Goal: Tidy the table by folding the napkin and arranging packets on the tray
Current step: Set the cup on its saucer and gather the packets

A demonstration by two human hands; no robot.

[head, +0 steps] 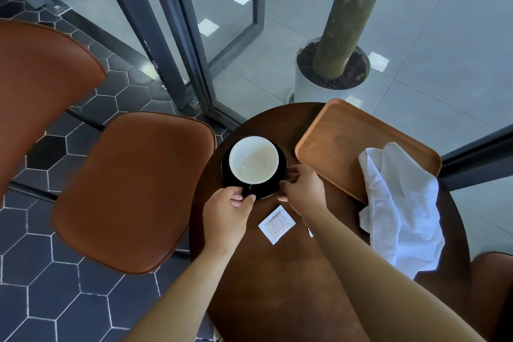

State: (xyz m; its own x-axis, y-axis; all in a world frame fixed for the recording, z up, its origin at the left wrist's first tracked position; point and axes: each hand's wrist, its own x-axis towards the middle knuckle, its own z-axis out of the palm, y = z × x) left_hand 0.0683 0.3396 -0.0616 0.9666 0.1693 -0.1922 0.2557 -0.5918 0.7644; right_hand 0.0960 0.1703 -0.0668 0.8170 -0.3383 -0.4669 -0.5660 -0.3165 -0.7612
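Loosely crumpled, the white napkin [399, 203] lies half on the tray [347, 133].

This looks like a café: a small round table [277, 272] carries a cup [254, 159] on a saucer [268, 192] and a wooden serving tray [333, 141]. Padded brown chairs [133, 191] stand left of the table, with glass doors [230, 8] and a potted tree [313, 91] behind it.

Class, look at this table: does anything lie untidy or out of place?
Yes. The white napkin lies crumpled, half on the wooden tray, half on the table. One packet lies loose on the table, off the tray.
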